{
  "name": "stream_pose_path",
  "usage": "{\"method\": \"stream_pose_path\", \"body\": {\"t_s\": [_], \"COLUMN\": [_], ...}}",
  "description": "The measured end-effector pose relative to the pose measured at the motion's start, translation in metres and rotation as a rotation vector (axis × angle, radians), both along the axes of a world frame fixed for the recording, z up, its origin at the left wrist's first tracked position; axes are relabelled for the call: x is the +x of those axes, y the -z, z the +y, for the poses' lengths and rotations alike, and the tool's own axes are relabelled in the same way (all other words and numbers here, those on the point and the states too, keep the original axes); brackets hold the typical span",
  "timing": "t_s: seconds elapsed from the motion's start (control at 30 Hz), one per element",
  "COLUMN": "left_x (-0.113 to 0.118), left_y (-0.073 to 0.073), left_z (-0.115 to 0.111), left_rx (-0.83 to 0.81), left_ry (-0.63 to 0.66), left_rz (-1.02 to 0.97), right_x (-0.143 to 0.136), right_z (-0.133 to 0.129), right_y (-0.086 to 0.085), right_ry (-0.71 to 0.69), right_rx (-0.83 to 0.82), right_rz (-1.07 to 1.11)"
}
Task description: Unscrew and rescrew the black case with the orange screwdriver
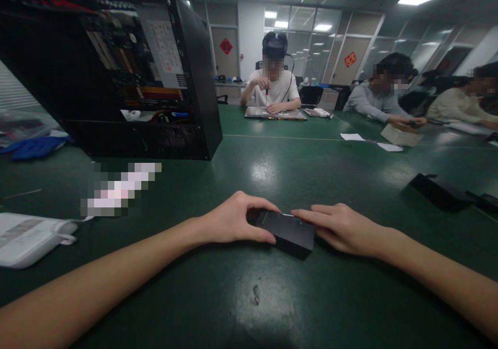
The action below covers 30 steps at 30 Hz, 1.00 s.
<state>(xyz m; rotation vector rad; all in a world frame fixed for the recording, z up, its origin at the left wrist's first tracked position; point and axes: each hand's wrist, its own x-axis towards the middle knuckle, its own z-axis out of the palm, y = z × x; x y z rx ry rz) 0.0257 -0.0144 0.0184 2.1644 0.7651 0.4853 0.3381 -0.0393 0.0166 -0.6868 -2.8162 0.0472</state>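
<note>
Single head-worn view: close above green table (350,297), facing forward, down.

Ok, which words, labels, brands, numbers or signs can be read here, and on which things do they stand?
None is readable.
White label inside the black computer case: print too small and blurred.
Left red door sign, right red door sign: marks too blurred.
Small black box: no readable text.

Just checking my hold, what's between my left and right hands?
The head view shows a black box between your left hand and right hand, a pale strip at its far edge.
</note>
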Motion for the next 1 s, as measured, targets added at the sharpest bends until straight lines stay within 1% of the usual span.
{"method": "stream_pose_path", "body": {"t_s": [0.1, 0.23, 0.33, 0.5, 0.6, 0.67, 0.83, 1.0], "left_x": [-0.001, -0.001, -0.001, 0.0, 0.001, 0.002, 0.005, 0.016], "left_y": [-0.002, -0.005, -0.006, -0.008, -0.009, -0.011, -0.013, -0.008], "left_z": [0.0, -0.001, -0.002, -0.006, -0.007, -0.008, -0.013, -0.025], "left_rx": [0.033, 0.074, 0.079, 0.089, 0.093, 0.09, 0.055, 0.018], "left_ry": [0.005, 0.011, 0.017, -0.001, -0.019, -0.019, -0.036, -0.121], "left_rz": [0.008, 0.014, 0.011, 0.03, 0.044, 0.044, 0.033, -0.004], "right_x": [0.003, 0.009, 0.014, 0.027, 0.036, 0.039, 0.033, 0.022], "right_z": [0.005, 0.009, 0.01, 0.013, 0.016, 0.019, 0.023, 0.019], "right_y": [0.003, -0.001, -0.008, -0.026, -0.034, -0.035, -0.029, -0.023], "right_ry": [-0.011, -0.006, -0.012, -0.009, 0.046, 0.107, 0.227, 0.313], "right_rx": [-0.002, 0.038, 0.031, -0.043, -0.058, -0.043, -0.004, -0.003], "right_rz": [0.003, -0.015, -0.02, -0.01, -0.012, -0.023, -0.073, -0.128]}}
